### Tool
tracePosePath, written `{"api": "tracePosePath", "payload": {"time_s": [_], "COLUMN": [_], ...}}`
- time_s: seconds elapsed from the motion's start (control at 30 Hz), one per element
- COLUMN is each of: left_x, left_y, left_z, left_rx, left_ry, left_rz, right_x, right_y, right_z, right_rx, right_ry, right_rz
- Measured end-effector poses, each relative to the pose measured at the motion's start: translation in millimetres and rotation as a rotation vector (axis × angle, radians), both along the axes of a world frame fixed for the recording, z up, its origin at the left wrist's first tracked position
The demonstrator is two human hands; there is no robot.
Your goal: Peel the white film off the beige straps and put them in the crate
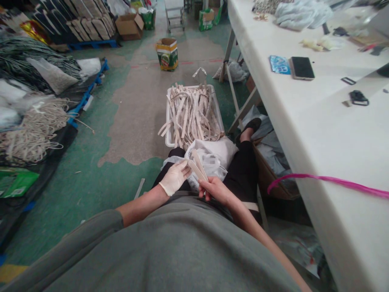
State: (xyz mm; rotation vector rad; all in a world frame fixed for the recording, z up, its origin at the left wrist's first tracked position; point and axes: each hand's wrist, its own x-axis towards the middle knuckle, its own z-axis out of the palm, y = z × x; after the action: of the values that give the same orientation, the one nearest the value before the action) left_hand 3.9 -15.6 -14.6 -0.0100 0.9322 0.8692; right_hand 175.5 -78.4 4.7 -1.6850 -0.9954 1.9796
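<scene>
Two pale strips (198, 169) fan out above the lap, pinched at their near ends between the thumb and fingers of the bare right hand (212, 190). The gloved left hand (176, 177) is at the far end of the lower strip, fingers extended; whether it grips that end or only touches it, I cannot tell. Just beyond, a white bag (209, 158) lies across the lap.

Past the knees, a white tub (167, 136) is heaped with similar pale strips (194, 115), some hanging over its rim. By my reading the work is well short of its end: only this pair is in hand against a large tangled heap, though nothing shows whether the heap is handled or waiting. Another strip (139, 189) lies on the floor to the left.

Room is widest to the left, where open floor runs to the blue pallet (99, 77). Ahead, a small carton (167, 56) stands beyond the tub. The right is tighter: the table (316, 142) edge runs alongside, with a pink strap (328, 177) hanging over it and a table leg (230, 44) near the tub.
</scene>
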Motion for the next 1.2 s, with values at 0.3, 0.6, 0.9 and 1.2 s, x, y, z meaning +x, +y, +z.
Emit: {"api": "tracePosePath", "payload": {"time_s": [0.3,0.6,0.9,1.2], "left_x": [3,-13,-10,-10], "left_y": [-9,-7,-7,-11], "left_z": [-5.7,4.1,3.2,-4.1], "left_rx": [0.074,-0.14,-0.107,0.008], "left_ry": [0.07,0.03,-0.01,-0.039], "left_rz": [-0.105,0.029,0.081,0.033], "right_x": [-8,15,14,-5], "right_y": [12,6,19,28], "right_z": [4.0,44.6,59.2,59.5], "right_rx": [0.004,0.336,0.403,0.432], "right_ry": [-0.017,-0.37,-0.567,-0.636], "right_rz": [0.093,0.174,0.296,0.36]}}
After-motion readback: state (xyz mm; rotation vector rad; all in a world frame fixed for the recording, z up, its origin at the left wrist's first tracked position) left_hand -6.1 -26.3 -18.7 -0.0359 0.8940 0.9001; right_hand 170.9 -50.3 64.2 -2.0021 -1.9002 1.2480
